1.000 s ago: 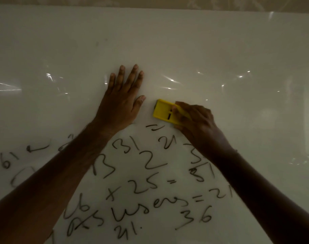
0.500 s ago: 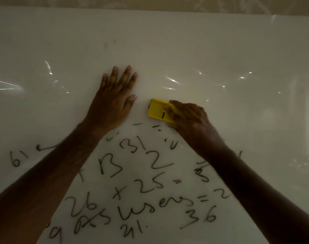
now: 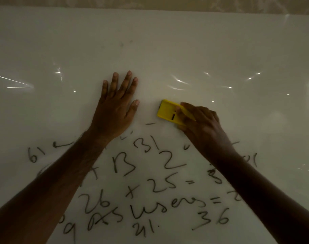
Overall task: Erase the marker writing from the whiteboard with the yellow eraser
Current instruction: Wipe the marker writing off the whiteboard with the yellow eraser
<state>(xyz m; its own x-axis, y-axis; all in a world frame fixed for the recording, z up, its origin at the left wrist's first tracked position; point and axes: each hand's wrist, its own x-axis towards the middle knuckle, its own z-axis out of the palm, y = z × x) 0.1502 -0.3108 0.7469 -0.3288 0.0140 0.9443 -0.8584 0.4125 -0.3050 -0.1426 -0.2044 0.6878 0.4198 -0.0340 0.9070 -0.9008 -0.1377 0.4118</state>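
Observation:
A white whiteboard [image 3: 220, 46] fills the view. Black marker writing [image 3: 159, 185] of numbers and words covers its lower half, between and under my forearms. My right hand [image 3: 201, 124] grips a yellow eraser [image 3: 167, 111] and presses it on the board just above the top row of writing. A short dash [image 3: 150, 123] lies just left of and below the eraser. My left hand [image 3: 116, 106] lies flat on the board with fingers spread, a little left of the eraser, holding nothing.
The board's upper half is blank and shows light glints [image 3: 179, 81]. A beige patterned wall [image 3: 150, 1] runs above the board's top edge. Both forearms cross the lower corners and hide some writing.
The "21" and double dash below the eraser have been wiped off, leaving small traces. The eraser shifted slightly left. The view has drifted, so the writing sits higher in the frame.

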